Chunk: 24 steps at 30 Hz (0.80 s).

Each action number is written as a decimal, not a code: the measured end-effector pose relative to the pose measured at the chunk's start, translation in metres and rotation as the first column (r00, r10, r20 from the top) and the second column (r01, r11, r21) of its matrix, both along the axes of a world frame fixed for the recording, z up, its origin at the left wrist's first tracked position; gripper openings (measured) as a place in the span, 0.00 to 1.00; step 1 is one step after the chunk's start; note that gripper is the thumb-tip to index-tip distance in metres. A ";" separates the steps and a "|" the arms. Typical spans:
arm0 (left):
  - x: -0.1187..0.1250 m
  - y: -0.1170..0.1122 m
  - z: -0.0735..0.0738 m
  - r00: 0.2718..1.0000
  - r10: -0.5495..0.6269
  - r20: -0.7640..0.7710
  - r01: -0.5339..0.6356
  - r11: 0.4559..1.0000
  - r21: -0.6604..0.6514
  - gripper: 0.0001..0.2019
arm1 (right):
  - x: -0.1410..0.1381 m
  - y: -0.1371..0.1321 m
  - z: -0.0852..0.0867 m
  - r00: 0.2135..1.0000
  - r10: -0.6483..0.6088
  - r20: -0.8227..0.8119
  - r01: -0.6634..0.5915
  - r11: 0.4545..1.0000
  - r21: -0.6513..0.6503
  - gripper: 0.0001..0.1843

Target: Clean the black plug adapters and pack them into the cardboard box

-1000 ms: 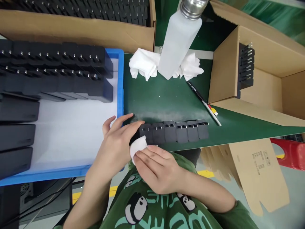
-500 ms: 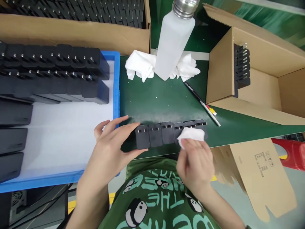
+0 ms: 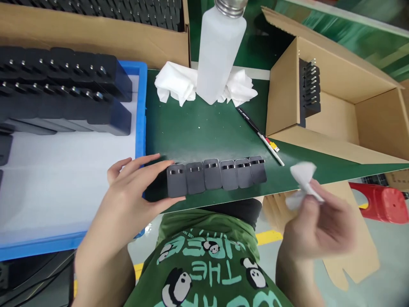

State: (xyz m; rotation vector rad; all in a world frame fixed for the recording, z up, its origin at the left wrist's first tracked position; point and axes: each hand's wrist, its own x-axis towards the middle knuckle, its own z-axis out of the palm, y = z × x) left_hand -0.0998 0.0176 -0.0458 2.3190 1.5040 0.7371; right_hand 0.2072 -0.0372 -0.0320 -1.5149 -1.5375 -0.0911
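Six black adapters [image 3: 216, 175]: one touching row, lying along the near edge of the green table [image 3: 207, 132].
Left hand [image 3: 131, 192]: stays at the row's left end. Its fingers are half curled, with the forefinger along the far side and the thumb on the near side of the end adapter, gripping it.
Right hand [image 3: 319, 226]: half a second ago it pressed the wipe on the row's right end. Now it is lifted off beyond the near edge, to the right of the row and well apart from it.
Wipe [image 3: 302, 181]: small, white and crumpled, pinched between the right thumb and fingertips.
Left edge: the wall of a blue tray [image 3: 141, 128] is just beside the left hand, with black blocks [image 3: 64, 94] stacked at the tray's far side.
Right side: an open cardboard box [image 3: 319, 145] sits at the table's far right, and a pen [image 3: 258, 134] lies between it and the row.
Far edge: a white bottle [image 3: 219, 51] stands among white cloths [image 3: 174, 83].
Open room: bare green surface between the row and the bottle.
Hard to see: the right hand is blurred. The bottle's cap, the blocks and the box are cut off by the frame.
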 end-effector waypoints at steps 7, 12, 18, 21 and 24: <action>0.001 0.001 0.003 0.999 0.032 -0.007 -0.032 0.999 -0.004 0.23 | -0.044 0.008 -0.043 0.893 0.191 0.407 -0.220 0.975 0.024 0.15; 0.001 0.002 0.004 0.998 0.058 -0.018 -0.058 0.997 -0.046 0.19 | -0.113 0.015 -0.024 0.791 0.582 0.188 -0.599 0.799 0.051 0.11; -0.001 0.000 0.005 0.996 0.086 -0.036 -0.088 0.995 -0.048 0.24 | -0.049 0.003 0.023 0.771 0.600 -0.213 -0.630 0.768 -0.116 0.19; -0.002 -0.001 0.006 0.998 0.044 -0.044 -0.047 0.997 -0.069 0.23 | -0.002 -0.001 0.017 0.949 0.309 0.069 -0.294 0.941 -0.169 0.22; 0.000 -0.002 0.009 0.998 0.046 -0.043 -0.050 0.995 -0.088 0.22 | -0.004 0.004 -0.013 0.911 0.277 0.304 -0.260 0.961 -0.096 0.16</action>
